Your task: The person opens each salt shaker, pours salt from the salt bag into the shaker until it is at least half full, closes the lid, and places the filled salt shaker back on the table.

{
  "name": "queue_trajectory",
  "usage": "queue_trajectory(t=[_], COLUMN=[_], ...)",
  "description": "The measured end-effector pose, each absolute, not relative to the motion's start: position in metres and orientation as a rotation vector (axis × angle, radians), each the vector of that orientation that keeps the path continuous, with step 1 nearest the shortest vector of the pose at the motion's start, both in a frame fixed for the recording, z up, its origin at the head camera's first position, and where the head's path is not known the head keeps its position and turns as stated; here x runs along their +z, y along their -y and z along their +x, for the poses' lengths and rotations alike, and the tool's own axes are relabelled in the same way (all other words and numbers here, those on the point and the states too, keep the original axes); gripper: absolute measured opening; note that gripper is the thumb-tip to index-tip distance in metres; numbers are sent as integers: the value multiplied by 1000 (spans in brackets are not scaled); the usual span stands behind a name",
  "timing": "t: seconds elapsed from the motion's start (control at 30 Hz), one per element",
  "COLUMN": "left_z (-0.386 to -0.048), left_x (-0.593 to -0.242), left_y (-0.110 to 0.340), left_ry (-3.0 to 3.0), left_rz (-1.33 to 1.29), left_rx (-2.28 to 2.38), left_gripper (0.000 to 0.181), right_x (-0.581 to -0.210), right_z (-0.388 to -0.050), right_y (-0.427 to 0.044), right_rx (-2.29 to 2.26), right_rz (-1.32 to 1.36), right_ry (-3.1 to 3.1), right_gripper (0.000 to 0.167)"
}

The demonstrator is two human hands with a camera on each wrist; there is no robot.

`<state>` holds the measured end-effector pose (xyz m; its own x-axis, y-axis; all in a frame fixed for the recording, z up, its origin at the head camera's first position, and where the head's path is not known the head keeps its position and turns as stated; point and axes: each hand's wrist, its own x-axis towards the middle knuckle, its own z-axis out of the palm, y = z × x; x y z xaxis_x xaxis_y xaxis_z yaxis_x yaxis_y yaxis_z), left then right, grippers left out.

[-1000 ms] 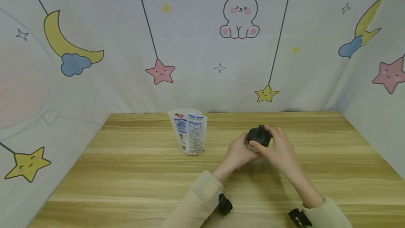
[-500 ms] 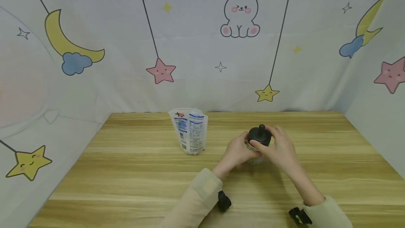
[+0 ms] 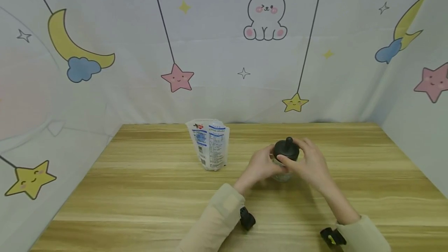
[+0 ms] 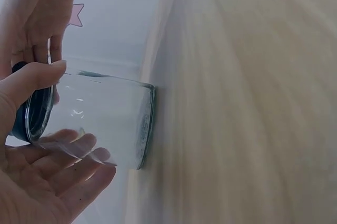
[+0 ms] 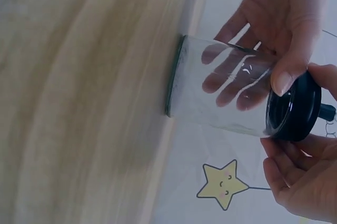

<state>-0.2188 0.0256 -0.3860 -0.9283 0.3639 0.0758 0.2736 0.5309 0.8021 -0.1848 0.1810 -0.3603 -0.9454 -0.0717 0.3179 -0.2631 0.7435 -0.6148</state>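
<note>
A clear glass jar [image 4: 105, 110] with a black knobbed lid [image 3: 286, 149] stands upright on the wooden table. My left hand [image 3: 261, 165] holds the jar's side, its thumb near the rim and its fingers around the glass, as the right wrist view shows. From the other side, my right hand [image 3: 312, 166] grips the lid's edge between thumb and fingers. Through the glass of the jar [image 5: 216, 84] I see my left fingers and no contents. The lid sits on the jar's mouth; whether it is fastened I cannot tell.
Left of the jar, a white printed pouch [image 3: 210, 146] with blue text stands upright on the wooden table [image 3: 150, 201]. A pale cloth [image 3: 217, 49] with stars, moons and a rabbit encloses the back and sides. Black straps with devices hang at both wrists.
Almost nothing differs. Both hands stay on the jar and lid in the same place; the head view has shifted very slightly.
</note>
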Motion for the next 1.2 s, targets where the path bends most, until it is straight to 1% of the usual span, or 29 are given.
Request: queue_trajectory(t=[0.17, 0.37, 0.57, 0.67, 0.97, 1.2], left_z=[-219, -219, -219, -219, -218, -220], left_x=[-387, -387, -388, -388, -387, -385], left_y=[-23, -23, -23, -23, -25, -23], left_ry=[-2634, -2653, -2633, -2622, -2591, -2608], left_rz=[546, 547, 537, 532, 530, 538], left_rx=[1374, 1350, 1361, 1371, 1390, 1365], left_gripper=[52, 54, 54, 53, 50, 49], right_x=[-361, -359, -357, -358, -359, -357], right_z=[-187, -187, -186, -186, -186, -186], right_y=[-183, -183, -183, -182, -180, -180], right_rx=[1036, 1076, 1135, 1189, 1197, 1178], right_rz=[303, 299, 237, 198, 173, 230], right_ry=[2682, 2723, 2779, 2764, 2722, 2724], right_gripper=[62, 64, 83, 87, 79, 71])
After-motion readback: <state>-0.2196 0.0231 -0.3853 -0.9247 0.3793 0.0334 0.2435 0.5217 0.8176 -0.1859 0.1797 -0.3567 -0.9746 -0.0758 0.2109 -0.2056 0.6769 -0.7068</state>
